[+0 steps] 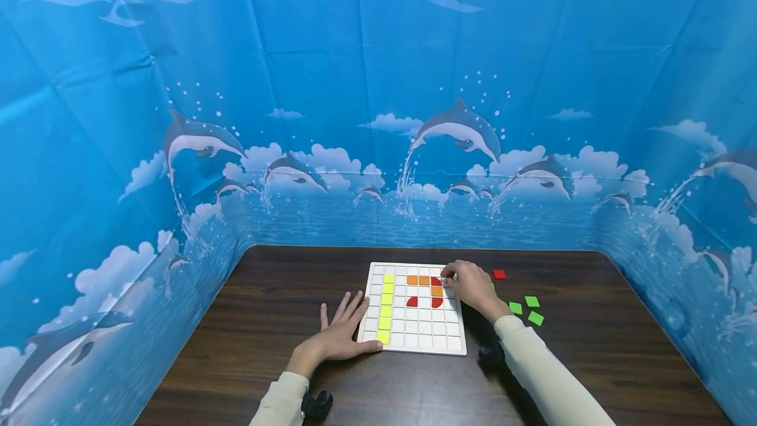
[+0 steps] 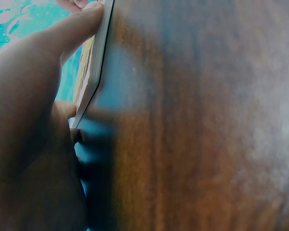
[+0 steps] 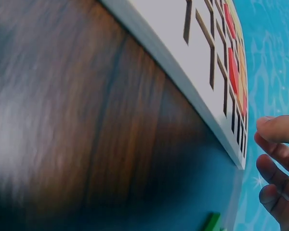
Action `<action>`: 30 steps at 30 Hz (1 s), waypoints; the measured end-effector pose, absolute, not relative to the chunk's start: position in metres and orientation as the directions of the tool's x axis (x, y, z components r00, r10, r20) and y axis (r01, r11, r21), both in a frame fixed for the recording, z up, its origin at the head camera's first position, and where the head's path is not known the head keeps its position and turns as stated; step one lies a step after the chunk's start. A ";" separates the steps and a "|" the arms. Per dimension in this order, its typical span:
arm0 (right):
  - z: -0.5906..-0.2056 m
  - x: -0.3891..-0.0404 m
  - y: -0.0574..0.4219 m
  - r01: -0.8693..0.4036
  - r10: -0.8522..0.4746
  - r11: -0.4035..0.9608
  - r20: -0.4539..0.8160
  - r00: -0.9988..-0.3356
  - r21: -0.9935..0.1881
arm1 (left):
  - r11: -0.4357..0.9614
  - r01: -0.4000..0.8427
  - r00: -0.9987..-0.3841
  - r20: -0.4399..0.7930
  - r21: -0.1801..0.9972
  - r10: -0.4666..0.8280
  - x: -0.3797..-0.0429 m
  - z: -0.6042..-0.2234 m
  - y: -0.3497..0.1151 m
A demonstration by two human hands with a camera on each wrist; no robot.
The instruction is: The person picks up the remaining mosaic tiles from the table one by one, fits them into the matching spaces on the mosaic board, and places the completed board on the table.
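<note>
A white gridded board (image 1: 418, 327) lies on the table, a column of yellow square tiles (image 1: 386, 311) set toward its left side. Three orange square tiles (image 1: 424, 280) and three red quarter-round tiles (image 1: 437, 302) sit in its upper right part. My left hand (image 1: 336, 339) rests at the board's left edge, fingers spread, thumb on the near left corner. Over the upper right edge, beside the topmost red quarter-round, my right hand (image 1: 473, 284) hovers with loosely bent fingers. In the right wrist view its thumb and index fingertips (image 3: 266, 121) stand slightly apart, with nothing visible between them.
Right of the board lie several loose green square tiles (image 1: 531, 302) and a red tile (image 1: 499, 274); one green piece is partly hidden by the right hand. The dark wooden table (image 1: 272, 294) ends at a blue dolphin-print curtain (image 1: 331, 215).
</note>
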State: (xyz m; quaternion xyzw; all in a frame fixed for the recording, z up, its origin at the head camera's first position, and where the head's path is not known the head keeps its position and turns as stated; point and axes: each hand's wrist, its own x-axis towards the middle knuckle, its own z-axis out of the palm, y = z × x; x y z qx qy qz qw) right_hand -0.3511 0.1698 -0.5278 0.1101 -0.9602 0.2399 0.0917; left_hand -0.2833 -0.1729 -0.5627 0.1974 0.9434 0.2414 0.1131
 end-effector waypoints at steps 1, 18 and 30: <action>-0.527 -0.350 0.173 -0.258 -0.166 0.860 0.236 -0.958 -0.441 | 0.810 0.312 -0.896 -0.129 0.497 0.424 -0.282 -0.559 -0.172; -0.519 -0.351 0.244 -0.217 -0.140 0.912 0.234 -0.962 -0.348 | 0.787 0.337 -0.888 -0.102 0.517 0.447 -0.282 -0.562 -0.174; -0.519 -0.352 0.285 -0.164 -0.111 0.921 0.166 -0.980 -0.353 | 0.776 0.356 -0.883 -0.083 0.521 0.461 -0.287 -0.570 -0.177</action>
